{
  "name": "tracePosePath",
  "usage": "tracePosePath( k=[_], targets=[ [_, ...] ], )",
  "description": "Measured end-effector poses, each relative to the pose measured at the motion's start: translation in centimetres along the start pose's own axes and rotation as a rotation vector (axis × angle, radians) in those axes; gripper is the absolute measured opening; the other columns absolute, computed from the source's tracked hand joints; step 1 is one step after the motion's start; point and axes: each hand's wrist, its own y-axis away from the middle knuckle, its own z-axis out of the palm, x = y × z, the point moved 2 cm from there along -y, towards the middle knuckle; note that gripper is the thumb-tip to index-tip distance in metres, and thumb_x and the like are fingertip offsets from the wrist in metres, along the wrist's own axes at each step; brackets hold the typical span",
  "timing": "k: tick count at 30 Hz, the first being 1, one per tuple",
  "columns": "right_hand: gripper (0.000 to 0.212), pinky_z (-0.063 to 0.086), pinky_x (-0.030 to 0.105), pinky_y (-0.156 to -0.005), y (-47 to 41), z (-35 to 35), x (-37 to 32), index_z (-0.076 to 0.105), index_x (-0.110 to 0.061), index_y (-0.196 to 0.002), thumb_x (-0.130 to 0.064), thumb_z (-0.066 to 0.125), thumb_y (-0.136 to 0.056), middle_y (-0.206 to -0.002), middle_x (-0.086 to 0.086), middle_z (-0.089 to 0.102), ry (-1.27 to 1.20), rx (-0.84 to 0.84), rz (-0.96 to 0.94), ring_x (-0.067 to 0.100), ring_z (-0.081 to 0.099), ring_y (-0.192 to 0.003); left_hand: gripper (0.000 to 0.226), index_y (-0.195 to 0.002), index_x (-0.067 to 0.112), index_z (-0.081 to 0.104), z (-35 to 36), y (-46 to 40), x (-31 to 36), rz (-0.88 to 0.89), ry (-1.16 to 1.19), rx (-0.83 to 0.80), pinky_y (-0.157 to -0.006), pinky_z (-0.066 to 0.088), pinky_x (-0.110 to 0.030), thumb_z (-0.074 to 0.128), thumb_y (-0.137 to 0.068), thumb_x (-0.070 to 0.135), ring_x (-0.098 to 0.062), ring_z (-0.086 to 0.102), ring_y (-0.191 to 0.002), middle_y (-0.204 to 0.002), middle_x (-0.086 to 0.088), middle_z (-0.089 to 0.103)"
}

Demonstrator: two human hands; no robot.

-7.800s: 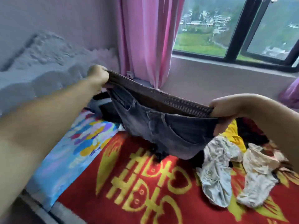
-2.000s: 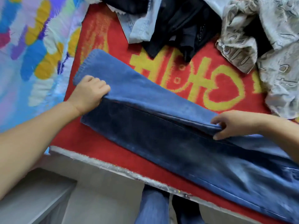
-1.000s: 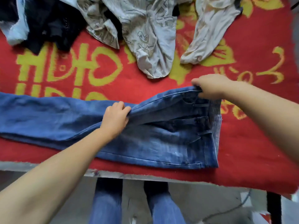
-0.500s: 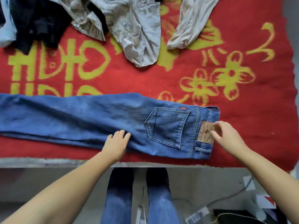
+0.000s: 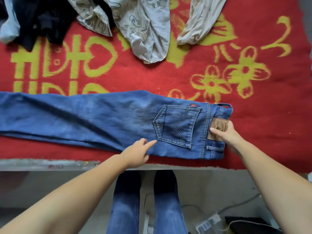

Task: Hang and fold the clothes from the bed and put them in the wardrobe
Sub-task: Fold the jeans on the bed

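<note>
Blue jeans lie flat along the near edge of the bed, on the red blanket with its yellow pattern. They are folded lengthwise, one leg over the other, back pocket uppermost. The legs run off the left edge of the frame; the waistband sits right of centre.

Left hand: at the lower edge of the jeans, just left of the back pocket. Fingers are extended toward the pocket and lie on the denim; nothing is held.

Right hand: at the waistband end, on the right. The thumb lies on the brown patch and the fingers wrap the waistband edge from the right, gripping the denim.

The jeans thus span between the two hands and extend well past the left one.

Upper part of the frame: a dark garment at upper left with a pale blue piece beside it, a printed grey garment at upper centre, and a plain cream garment to its right. All lie apart from the jeans.

Lower centre: the person's own legs in blue denim, standing on the floor.
</note>
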Motion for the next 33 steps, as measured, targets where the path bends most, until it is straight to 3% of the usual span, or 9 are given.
tracePosePath(
  k=[5,9,13,15,18,22,26,30,33],
  targets=[
    [0.020,0.059,0.033,-0.065,1.4,0.1,-1.1,0.062,-0.009,-0.109,-0.011,0.062,-0.089,-0.089,0.008,0.073,-0.319,-0.254,0.147,0.020,0.071,-0.072,0.064,-0.152,0.034,0.011,-1.1,-2.4,6.4,-0.074,0.485,0.287,-0.112,0.027,-0.041,0.045,-0.098,0.035,-0.027,0.024,-0.140,-0.158,-0.006,0.009],
    [0.023,0.058,0.027,-0.068,1.1,-3.5,-3.0,0.062,-0.011,-0.109,-0.009,0.062,-0.086,-0.091,0.004,0.074,-0.232,-0.244,-0.090,0.015,0.070,-0.076,0.063,-0.151,0.038,0.003,-2.7,-4.2,7.7,-0.173,0.220,0.567,-0.113,0.000,-0.059,0.035,-0.098,0.048,-0.019,-0.011,-0.147,-0.160,0.001,-0.012],
    [0.026,0.048,0.040,-0.092,0.4,-7.8,-1.2,0.060,-0.006,-0.113,-0.007,0.064,-0.087,-0.112,0.018,0.065,-0.023,0.010,-0.080,0.020,0.061,-0.082,0.065,-0.151,0.041,0.000,-1.1,-6.4,7.0,-0.197,0.315,0.172,-0.114,0.001,-0.061,0.031,-0.096,0.059,-0.020,-0.021,-0.145,-0.157,0.004,-0.025],
    [0.023,0.048,0.040,-0.092,0.5,-8.6,-1.1,0.061,-0.009,-0.110,-0.008,0.065,-0.087,-0.117,0.019,0.064,0.000,0.044,-0.075,0.021,0.061,-0.085,0.064,-0.152,0.037,0.008,-0.3,-7.1,7.0,-0.241,0.483,0.044,-0.117,0.001,-0.053,0.034,-0.097,0.057,-0.024,-0.018,-0.146,-0.158,-0.001,-0.021],
    [0.012,0.054,0.034,-0.085,2.1,-8.4,-3.1,0.065,-0.012,-0.099,-0.010,0.065,-0.087,-0.111,0.017,0.067,0.001,0.038,-0.135,0.016,0.067,-0.081,0.059,-0.151,0.033,0.017,-1.3,-6.5,7.8,-0.199,0.726,0.078,-0.118,0.002,-0.039,0.036,-0.098,0.052,-0.018,-0.005,-0.148,-0.161,-0.002,-0.004],
    [0.009,0.055,0.016,-0.066,7.6,-4.2,-9.1,0.068,-0.014,-0.094,-0.013,0.060,-0.092,-0.093,-0.002,0.075,0.020,-0.135,-0.349,0.003,0.069,-0.074,0.043,-0.135,0.046,0.037,-5.1,-3.5,8.7,-0.095,1.411,0.043,-0.099,0.036,-0.038,0.031,-0.095,0.061,-0.010,0.043,-0.127,-0.143,0.009,0.044],
    [0.022,0.047,0.008,-0.070,13.3,6.4,-13.7,0.063,-0.025,-0.110,-0.017,0.061,-0.090,-0.093,-0.017,0.072,0.167,-0.341,-0.621,-0.004,0.065,-0.084,0.062,-0.132,0.037,0.049,-9.4,-0.7,7.4,0.139,1.631,0.086,-0.078,0.054,-0.032,0.037,-0.083,0.073,-0.010,0.065,-0.102,-0.111,0.007,0.068],
    [0.072,0.047,0.026,-0.090,14.2,17.9,-13.8,0.016,-0.027,-0.152,-0.022,0.057,-0.093,-0.105,-0.001,0.062,0.397,-0.586,-0.573,0.011,0.059,-0.091,0.034,-0.114,0.019,0.059,-11.2,1.8,0.3,0.084,1.550,0.294,-0.076,0.055,-0.027,0.058,-0.089,0.041,-0.016,0.065,-0.090,-0.094,0.005,0.071],
    [0.057,0.036,0.031,-0.105,13.0,21.4,-11.8,0.030,-0.018,-0.149,-0.023,0.051,-0.096,-0.134,0.012,0.053,0.778,-0.675,-0.587,0.023,0.052,-0.122,0.040,-0.127,0.008,0.049,-10.3,2.1,-5.3,-0.192,1.102,0.457,-0.088,0.048,-0.030,0.060,-0.088,0.005,-0.025,0.060,-0.107,-0.108,-0.004,0.065]
  ],
)
